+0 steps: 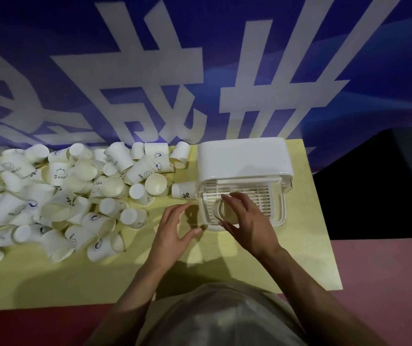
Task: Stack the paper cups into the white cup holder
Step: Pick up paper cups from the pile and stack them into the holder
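White cup holder (245, 161) sits on the yellow tabletop (262, 265); everything below is relative to it. Right hand (247, 221) is over its ribbed front tray, fingers (232, 198) spread and lightly curved around a paper cup (222, 211) standing mouth-up in the tray; looks like seating or letting go, can't tell if there's real grip. Left hand (175, 226) hovers just left of the holder's front corner, fingers relaxed, holding nothing, probably set to fetch the next one. Nearest loose cup (183, 191) lies on its side touching the holder's left wall. Cup pile (57, 196) is further left, scattered sideways, unnested.
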Demonstrator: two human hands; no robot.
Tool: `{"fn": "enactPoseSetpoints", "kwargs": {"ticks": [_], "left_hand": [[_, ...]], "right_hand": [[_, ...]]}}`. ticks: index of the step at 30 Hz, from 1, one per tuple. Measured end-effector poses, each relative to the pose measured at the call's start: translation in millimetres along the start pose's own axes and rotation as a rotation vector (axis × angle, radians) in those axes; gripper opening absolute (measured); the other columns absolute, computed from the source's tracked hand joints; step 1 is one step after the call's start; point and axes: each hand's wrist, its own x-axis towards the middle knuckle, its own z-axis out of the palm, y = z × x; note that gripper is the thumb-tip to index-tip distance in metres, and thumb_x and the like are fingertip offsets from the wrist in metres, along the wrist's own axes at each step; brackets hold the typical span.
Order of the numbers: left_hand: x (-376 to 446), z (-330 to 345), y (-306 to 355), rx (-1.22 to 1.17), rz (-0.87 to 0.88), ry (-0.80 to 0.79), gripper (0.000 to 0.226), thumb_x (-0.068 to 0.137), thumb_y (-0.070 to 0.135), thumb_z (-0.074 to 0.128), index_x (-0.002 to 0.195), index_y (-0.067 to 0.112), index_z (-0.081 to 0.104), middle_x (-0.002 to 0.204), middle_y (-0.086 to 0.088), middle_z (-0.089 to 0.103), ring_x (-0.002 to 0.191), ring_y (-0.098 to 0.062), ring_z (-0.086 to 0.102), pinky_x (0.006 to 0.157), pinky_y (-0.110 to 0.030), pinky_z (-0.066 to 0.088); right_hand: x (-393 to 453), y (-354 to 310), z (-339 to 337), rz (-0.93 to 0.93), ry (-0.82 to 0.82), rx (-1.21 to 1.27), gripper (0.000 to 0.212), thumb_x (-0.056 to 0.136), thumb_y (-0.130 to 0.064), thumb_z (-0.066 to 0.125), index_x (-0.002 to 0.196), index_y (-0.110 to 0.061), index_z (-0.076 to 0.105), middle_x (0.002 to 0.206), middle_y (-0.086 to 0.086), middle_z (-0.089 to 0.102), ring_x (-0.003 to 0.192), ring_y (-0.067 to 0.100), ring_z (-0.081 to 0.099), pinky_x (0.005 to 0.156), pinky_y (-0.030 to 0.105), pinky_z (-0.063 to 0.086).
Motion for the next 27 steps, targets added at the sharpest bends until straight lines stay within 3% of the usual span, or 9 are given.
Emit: {"fn": "enactPoseSetpoints", "kwargs": {"ticks": [5,10,13,17,21,24,27], "left_hand": [[-9.3,-22.3,-10.9,-0.063,0.012,0.024,0.061,0.085,0.029,0.082,0.139,0.028,0.056,0.133,0.02,0.048,0.127,-0.006,0.053,0.106,-0.021,0.047],[-17.0,-41.2,-24.8,-0.075,0.009,0.039,0.058,0.085,0.027,0.083,0.136,0.029,0.057,0.131,0.018,0.051,0.126,-0.005,0.054,0.102,-0.015,0.047],[-24.8,-55.9,-38.1,-0.082,-0.025,0.057,0.057,0.085,0.031,0.082,0.136,0.031,0.057,0.13,0.026,0.048,0.125,-0.004,0.054,0.099,-0.013,0.047],[-38.8,-83.9,-64.7,-0.07,-0.08,0.108,0.057,0.084,0.036,0.081,0.136,0.028,0.059,0.131,0.018,0.053,0.124,-0.005,0.056,0.096,-0.021,0.051],[-56.1,-115.4,-98.2,-0.031,-0.152,0.172,0.055,0.084,0.032,0.083,0.133,0.032,0.06,0.127,0.026,0.052,0.118,-0.002,0.057,0.091,-0.025,0.053],[-66.2,-136.1,-127.6,-0.01,-0.2,0.187,0.054,0.082,0.03,0.084,0.131,0.029,0.061,0.125,0.016,0.054,0.114,0.002,0.059,0.091,-0.03,0.059],[-69.9,-149.2,-158.3,0.045,-0.227,0.144,0.055,0.083,0.03,0.084,0.131,0.029,0.059,0.126,0.01,0.055,0.115,-0.011,0.059,0.094,-0.044,0.058]], "right_hand": [[14.5,0.7,21.4,0.073,-0.114,-0.057,0.071,0.087,-0.046,0.077,0.149,-0.029,0.047,0.152,-0.007,0.046,0.116,0.026,0.065,0.078,0.04,0.061],[17.9,-1.8,28.1,0.097,-0.127,-0.073,0.074,0.085,-0.045,0.08,0.149,-0.027,0.048,0.153,-0.006,0.045,0.111,0.029,0.067,0.074,0.041,0.062],[12.8,-7.0,26.2,0.08,-0.078,-0.094,0.076,0.081,-0.041,0.085,0.146,-0.021,0.051,0.152,0.001,0.049,0.123,0.03,0.062,0.086,0.044,0.061],[4.1,-29.9,32.0,-0.054,0.036,-0.135,0.062,0.086,-0.035,0.081,0.138,-0.01,0.06,0.144,0.013,0.058,0.136,0.035,0.052,0.104,0.049,0.053],[9.6,-76.3,51.0,-0.154,0.01,-0.089,0.053,0.091,-0.038,0.077,0.135,-0.012,0.061,0.138,0.01,0.059,0.129,0.029,0.053,0.1,0.044,0.054],[24.4,-114.2,70.6,-0.22,-0.042,-0.069,0.055,0.091,-0.041,0.076,0.137,-0.016,0.059,0.137,0.008,0.058,0.127,0.027,0.053,0.101,0.042,0.051],[44.1,-143.7,89.0,-0.239,-0.124,-0.056,0.059,0.091,-0.043,0.074,0.14,-0.018,0.055,0.14,0.007,0.055,0.127,0.029,0.053,0.101,0.043,0.05]]}}
